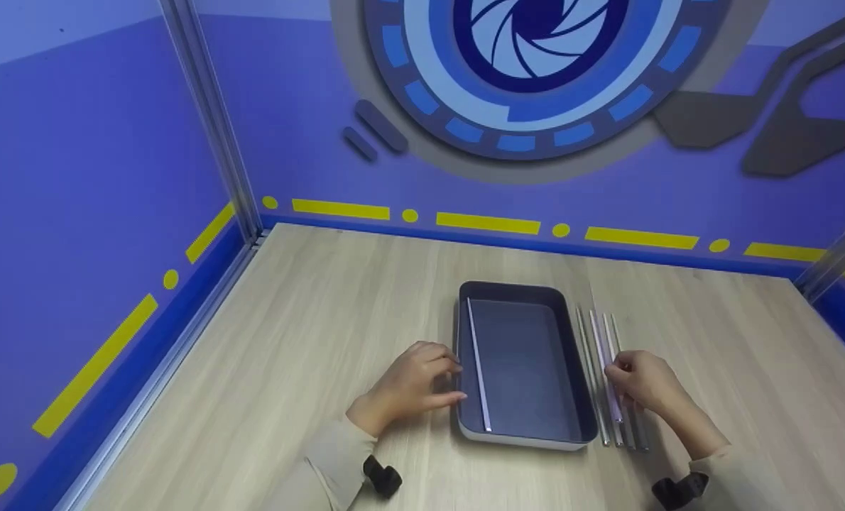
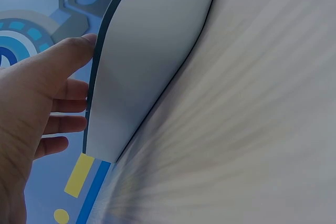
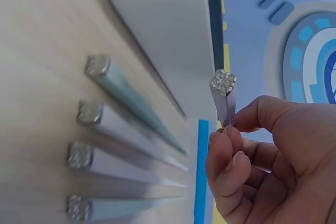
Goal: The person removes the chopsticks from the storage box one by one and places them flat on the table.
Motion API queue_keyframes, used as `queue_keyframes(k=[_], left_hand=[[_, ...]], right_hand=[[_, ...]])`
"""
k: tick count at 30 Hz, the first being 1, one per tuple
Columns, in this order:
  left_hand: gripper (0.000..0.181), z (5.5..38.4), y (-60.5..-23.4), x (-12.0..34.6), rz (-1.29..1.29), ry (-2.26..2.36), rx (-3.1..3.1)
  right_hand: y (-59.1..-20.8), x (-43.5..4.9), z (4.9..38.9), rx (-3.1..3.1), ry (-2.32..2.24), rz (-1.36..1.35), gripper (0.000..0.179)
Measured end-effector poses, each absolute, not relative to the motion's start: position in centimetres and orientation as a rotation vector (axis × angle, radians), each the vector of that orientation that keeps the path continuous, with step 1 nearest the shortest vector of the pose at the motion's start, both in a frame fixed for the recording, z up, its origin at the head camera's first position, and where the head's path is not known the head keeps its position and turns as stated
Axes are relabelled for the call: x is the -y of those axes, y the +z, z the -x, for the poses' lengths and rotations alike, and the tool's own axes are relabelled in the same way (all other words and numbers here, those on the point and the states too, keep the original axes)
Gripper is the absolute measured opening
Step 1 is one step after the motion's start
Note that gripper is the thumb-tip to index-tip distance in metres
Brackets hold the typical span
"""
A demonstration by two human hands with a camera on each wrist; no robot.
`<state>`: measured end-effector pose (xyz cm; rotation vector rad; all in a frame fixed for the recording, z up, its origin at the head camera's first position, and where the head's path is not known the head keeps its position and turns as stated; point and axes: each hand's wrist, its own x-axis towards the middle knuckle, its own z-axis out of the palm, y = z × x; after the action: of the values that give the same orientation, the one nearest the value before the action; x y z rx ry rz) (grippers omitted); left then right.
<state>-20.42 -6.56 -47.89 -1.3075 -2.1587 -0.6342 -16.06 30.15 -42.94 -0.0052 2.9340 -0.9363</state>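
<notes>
A dark rectangular tray (image 1: 529, 369) with a pale outer wall lies on the table. One metal chopstick (image 1: 477, 362) rests inside it along the left side. My left hand (image 1: 410, 381) is at the tray's left rim, thumb and fingertips spread along the edge with the fingers relaxed. My right hand (image 1: 646, 380), just right of the tray, pinches a purplish chopstick (image 3: 224, 90) between thumb and fingers; in the right wrist view it is raised above the others. Several more metal chopsticks (image 3: 118, 163) with textured square ends lie side by side beneath that hand.
The wooden tabletop (image 1: 309, 305) surrounds the tray. Behind it stands a blue patterned wall (image 1: 287, 142), with another wall panel (image 1: 96, 213) and a metal frame post (image 1: 213, 113) on the left.
</notes>
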Motion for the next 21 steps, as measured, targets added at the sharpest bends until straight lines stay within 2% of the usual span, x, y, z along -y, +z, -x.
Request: queue_keyframes(k=[21], left_hand=[[0.033,20.5,-48.0,6.6,1.307,-0.608,2.163]], right_hand=[[-44.7,-33.8,15.2,-2.937,-0.836,-0.098,0.023]])
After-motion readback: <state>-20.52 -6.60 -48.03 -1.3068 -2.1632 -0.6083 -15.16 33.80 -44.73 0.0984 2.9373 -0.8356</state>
